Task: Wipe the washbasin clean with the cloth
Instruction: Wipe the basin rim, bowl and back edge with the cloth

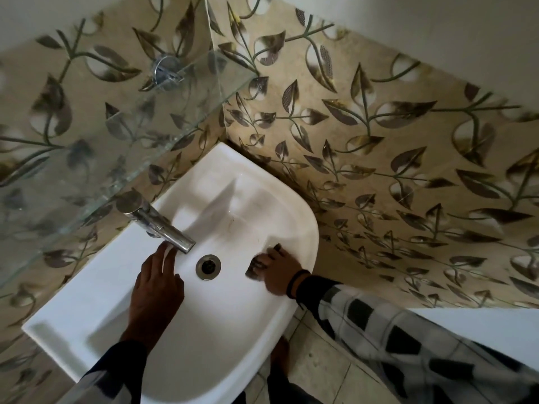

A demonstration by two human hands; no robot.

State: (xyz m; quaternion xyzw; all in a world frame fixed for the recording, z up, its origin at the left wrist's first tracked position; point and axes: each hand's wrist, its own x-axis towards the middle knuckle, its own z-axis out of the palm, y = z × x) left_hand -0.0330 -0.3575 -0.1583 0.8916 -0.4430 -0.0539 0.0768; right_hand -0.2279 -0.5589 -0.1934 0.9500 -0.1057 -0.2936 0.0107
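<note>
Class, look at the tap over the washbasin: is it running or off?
Off, it appears. No stream falls from the tap spout toward the drain, and the washbasin holds no pooled water.

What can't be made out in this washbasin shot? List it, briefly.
- Cloth: head view, mostly hidden under the right hand and motion-blurred; only a dark patch shows.
- Left hand: fingertips lie under the tap spout; whether they touch it is unclear.
- Washbasin: near rim cut off by the bottom edge.
- Drain: inside too dark.

Glossy white ceramic washbasin [122,313], shiny chrome metal tap [163,228], clear glass shelf [122,135], glossy leaf-patterned wall tiles [408,158]
</note>
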